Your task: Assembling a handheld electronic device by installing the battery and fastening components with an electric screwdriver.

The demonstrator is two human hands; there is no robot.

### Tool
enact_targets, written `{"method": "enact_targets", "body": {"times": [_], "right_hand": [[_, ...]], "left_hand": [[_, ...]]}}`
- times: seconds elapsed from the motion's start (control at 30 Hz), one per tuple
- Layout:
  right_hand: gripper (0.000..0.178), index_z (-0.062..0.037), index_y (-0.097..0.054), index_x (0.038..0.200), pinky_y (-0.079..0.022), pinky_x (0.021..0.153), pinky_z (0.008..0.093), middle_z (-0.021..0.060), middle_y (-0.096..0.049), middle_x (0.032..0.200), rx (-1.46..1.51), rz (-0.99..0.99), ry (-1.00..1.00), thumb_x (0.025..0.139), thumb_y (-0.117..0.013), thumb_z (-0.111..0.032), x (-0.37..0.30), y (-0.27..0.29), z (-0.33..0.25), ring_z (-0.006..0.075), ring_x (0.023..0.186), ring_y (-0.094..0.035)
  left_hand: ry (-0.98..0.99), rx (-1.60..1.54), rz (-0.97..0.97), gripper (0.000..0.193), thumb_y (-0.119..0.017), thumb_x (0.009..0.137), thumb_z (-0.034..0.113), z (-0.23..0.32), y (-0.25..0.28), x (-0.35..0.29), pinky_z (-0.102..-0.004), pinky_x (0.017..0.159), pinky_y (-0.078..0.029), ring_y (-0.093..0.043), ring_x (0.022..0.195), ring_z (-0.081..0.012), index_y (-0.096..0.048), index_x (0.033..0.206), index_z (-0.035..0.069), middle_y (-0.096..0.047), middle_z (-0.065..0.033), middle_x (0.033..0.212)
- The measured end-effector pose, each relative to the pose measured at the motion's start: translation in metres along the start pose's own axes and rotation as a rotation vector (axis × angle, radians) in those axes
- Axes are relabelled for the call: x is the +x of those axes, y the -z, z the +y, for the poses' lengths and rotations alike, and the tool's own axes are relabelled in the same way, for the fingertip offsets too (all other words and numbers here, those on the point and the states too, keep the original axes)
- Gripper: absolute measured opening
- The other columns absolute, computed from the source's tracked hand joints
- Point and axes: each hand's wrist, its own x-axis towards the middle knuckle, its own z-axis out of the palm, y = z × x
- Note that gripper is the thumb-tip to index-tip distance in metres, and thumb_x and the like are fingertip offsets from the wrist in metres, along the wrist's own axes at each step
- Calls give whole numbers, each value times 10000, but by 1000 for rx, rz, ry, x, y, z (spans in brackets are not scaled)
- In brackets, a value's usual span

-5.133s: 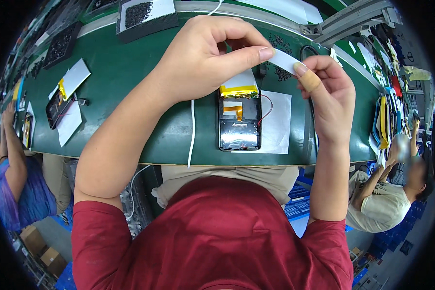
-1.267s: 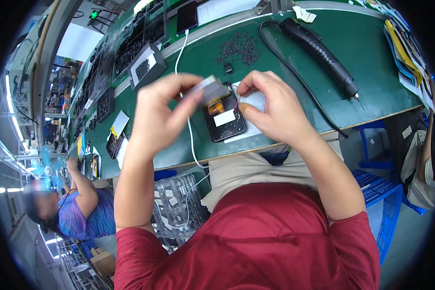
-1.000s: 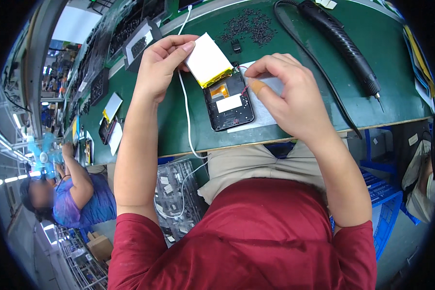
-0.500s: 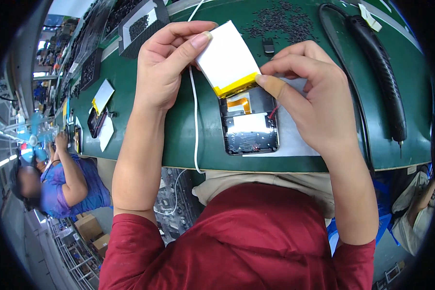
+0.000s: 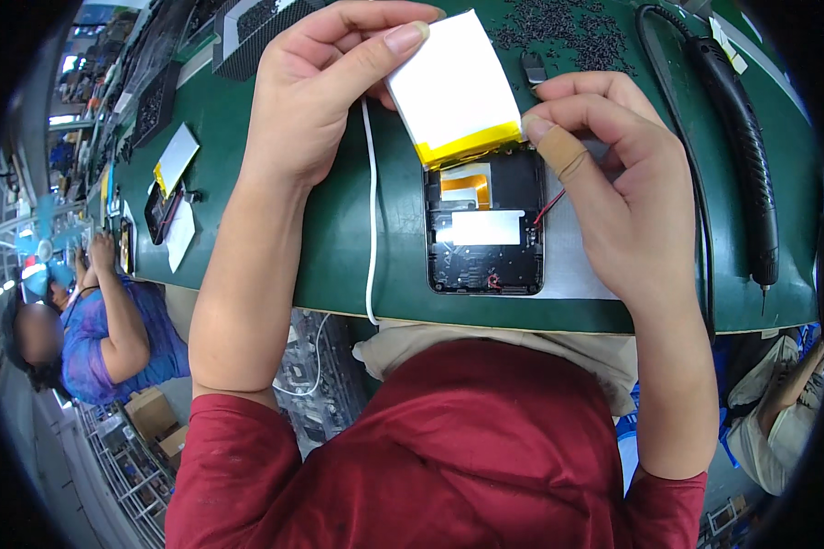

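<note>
My left hand [image 5: 316, 87] holds a flat white battery pack [image 5: 450, 87] with a yellow lower edge, tilted up over an open black device shell [image 5: 485, 229]. My right hand [image 5: 613, 174], with a plaster on the forefinger, pinches the pack's lower right corner just above the shell. Inside the shell I see an orange flex strip, a white label and thin red and black wires. The shell lies on a grey pad [image 5: 572, 265] near the front edge of the green bench [image 5: 339, 265].
A white cable [image 5: 370, 229] runs down over the bench edge left of the shell. A black electric screwdriver [image 5: 746, 146] lies at the right, loose black screws [image 5: 568, 32] at the back. Another device [image 5: 162, 206] sits far left, beside a seated person [image 5: 92, 329].
Both hands brought the white pack from above the bench down over the open shell. The right hand moved from a white strip to the pack's corner.
</note>
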Motion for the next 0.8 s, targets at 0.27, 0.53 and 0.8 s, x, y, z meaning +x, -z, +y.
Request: {"method": "enact_targets", "body": {"times": [0.27,0.53,0.8], "right_hand": [[112,-1,-749,1045,-446,744,207,59,-656,1197,49,9,3,984,-685,-70,-3,0,5,72,883,-591],[118,-6,-760,1051,-471,710,218,71,-683,1183,11,25,58,970,-713,-78,-2,0,7,85,889,-622],[132,-7,-758,1024,-473,682,240,84,-704,1144,-93,75,103,980,-712,-123,-3,-5,11,136,887,-653]], "left_hand": [[106,-198,0,373,-789,835,154,5,-11,-1,-366,790,-554,-674,850,-336,-717,1181,34,-679,-151,915],[-16,9,-26,275,-696,1006,171,0,0,0,-244,861,-553,-703,1005,-102,-734,1247,44,-759,-67,1173],[-22,50,-11,279,-705,1001,171,4,-6,-1,-267,901,-547,-701,1017,-116,-734,1244,37,-757,-75,1177]]}}
